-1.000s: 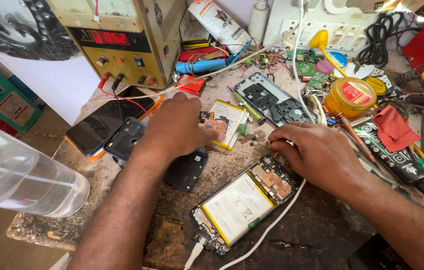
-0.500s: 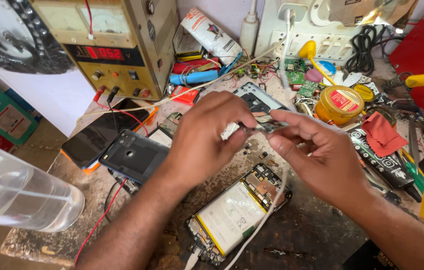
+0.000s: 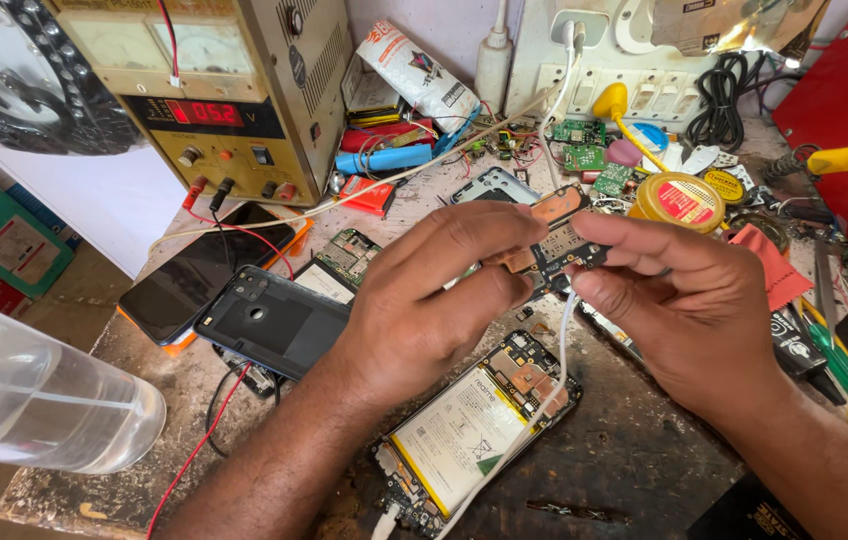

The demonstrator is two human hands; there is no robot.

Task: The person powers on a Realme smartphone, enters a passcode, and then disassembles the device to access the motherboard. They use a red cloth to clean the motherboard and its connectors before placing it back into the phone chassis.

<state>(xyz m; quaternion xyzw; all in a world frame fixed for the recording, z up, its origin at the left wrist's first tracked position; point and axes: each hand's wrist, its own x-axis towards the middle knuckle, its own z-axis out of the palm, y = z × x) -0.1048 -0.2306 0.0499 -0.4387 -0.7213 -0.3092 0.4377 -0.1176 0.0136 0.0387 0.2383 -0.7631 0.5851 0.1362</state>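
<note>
Both hands hold a small phone circuit board (image 3: 554, 245) above the workbench. My left hand (image 3: 434, 300) pinches its left end, and my right hand (image 3: 689, 300) grips its right end with thumb and fingers. Below them lies an opened phone (image 3: 474, 430) with its white battery showing; a white cable (image 3: 534, 420) runs across it. A dark phone back cover (image 3: 274, 322) rests just left of my left wrist.
A bench power supply (image 3: 214, 90) with a red display stands at the back left, red and black leads trailing down. A black phone (image 3: 204, 270), a clear plastic bottle (image 3: 34, 400), a round yellow tin (image 3: 682, 200), a red cloth (image 3: 769, 265) and several loose boards crowd the bench.
My left hand left the back cover and my right hand left the opened phone. Both rose and met around the small circuit board, now held higher between them.
</note>
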